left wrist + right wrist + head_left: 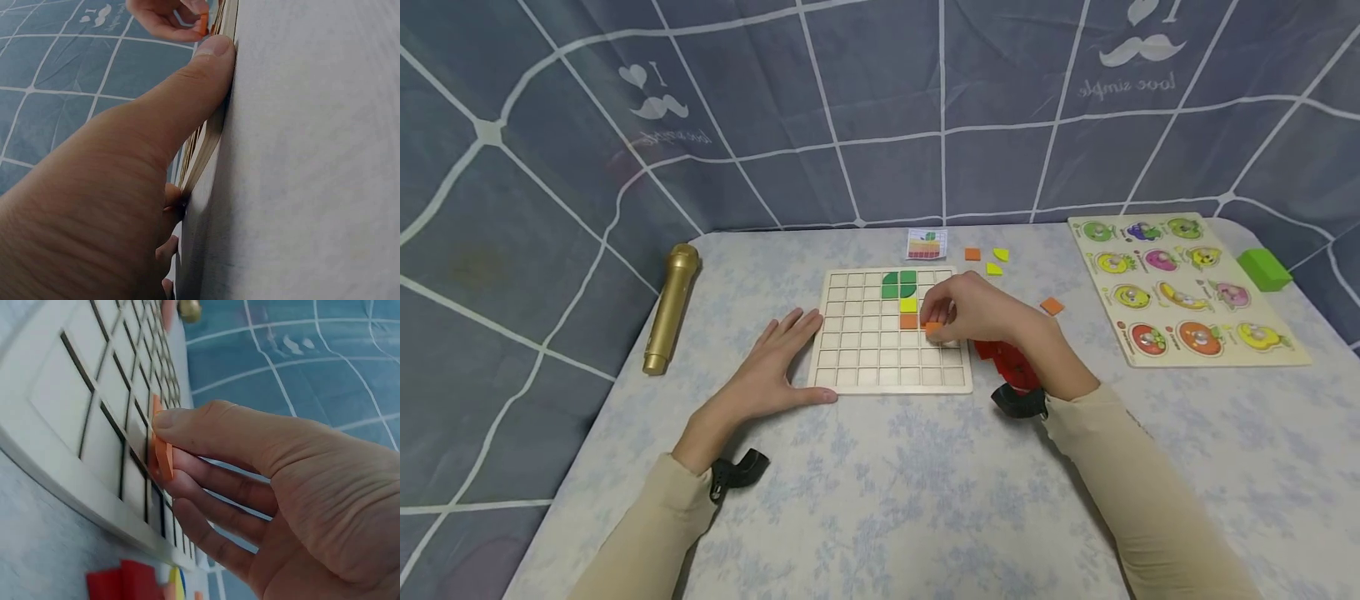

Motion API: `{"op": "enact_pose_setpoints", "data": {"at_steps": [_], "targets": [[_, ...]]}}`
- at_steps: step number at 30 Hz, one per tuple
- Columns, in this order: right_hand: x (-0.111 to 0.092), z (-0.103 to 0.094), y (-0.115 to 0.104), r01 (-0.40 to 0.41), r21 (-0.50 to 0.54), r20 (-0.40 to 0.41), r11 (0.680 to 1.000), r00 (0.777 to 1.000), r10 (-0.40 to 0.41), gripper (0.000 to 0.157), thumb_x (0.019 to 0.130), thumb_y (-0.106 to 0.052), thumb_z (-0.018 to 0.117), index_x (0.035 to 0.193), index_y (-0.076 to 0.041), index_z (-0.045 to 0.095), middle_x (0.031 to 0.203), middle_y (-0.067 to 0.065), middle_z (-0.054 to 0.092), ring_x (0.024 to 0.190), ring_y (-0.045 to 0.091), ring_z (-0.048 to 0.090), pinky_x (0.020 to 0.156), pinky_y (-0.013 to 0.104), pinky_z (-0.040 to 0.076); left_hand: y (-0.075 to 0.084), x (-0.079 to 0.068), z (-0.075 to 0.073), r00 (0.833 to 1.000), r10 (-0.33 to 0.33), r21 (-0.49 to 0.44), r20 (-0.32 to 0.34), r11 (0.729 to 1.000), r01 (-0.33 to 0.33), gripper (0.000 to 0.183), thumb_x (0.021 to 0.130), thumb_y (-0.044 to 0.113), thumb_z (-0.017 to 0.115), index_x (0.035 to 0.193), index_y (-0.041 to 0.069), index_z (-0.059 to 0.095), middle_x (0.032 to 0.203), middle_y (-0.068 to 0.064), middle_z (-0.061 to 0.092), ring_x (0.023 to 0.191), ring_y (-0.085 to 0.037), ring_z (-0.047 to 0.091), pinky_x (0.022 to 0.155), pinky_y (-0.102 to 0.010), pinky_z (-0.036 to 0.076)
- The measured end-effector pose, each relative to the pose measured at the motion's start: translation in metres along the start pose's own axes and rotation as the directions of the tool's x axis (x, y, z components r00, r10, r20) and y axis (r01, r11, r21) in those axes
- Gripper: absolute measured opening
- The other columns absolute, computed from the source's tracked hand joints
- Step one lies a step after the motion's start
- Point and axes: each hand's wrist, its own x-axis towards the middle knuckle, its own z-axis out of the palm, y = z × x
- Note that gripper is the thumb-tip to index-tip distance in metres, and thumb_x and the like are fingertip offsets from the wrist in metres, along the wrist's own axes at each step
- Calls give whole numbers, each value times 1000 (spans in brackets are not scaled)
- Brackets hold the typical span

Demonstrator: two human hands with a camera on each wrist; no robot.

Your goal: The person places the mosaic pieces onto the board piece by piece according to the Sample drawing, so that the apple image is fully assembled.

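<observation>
A wooden grid board (pixel 857 358) lies on the table. Green tiles (pixel 891 292), a yellow tile (pixel 908 305) and an orange tile (pixel 908 321) sit in its squares. My right hand (pixel 973 308) pinches another orange tile (pixel 933 327) between thumb and fingers, just right of the placed orange one. In the right wrist view this held tile (pixel 164 459) is tilted close over the grid. My left hand (pixel 775 362) rests at the board's left side, fingers extended. Its thumb (pixel 200 69) lies along the near edge of the board in the left wrist view.
Red tiles (pixel 1015 367) lie partly hidden under my right wrist. Behind the board are a picture card (pixel 927 244) and loose orange (pixel 972 254) and yellow tiles (pixel 994 269). A fruit puzzle board (pixel 1176 312) and green block (pixel 1264 269) are right; a gold cylinder (pixel 672 308) is left.
</observation>
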Motion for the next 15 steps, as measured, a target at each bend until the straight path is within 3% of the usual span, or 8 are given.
{"op": "enact_pose_setpoints", "data": {"at_steps": [15], "targets": [[4,7,-2,6,-16,19,1000,1000,-6,20,83,-7,89,100,-10,78,91,1,73,85,17,66,80,33,61,1,1,0,1000,-5,-1,2,1000,5,120,79,54,89,168,6,24,175,-13,24,164,-36,11,134,-57,4]]}}
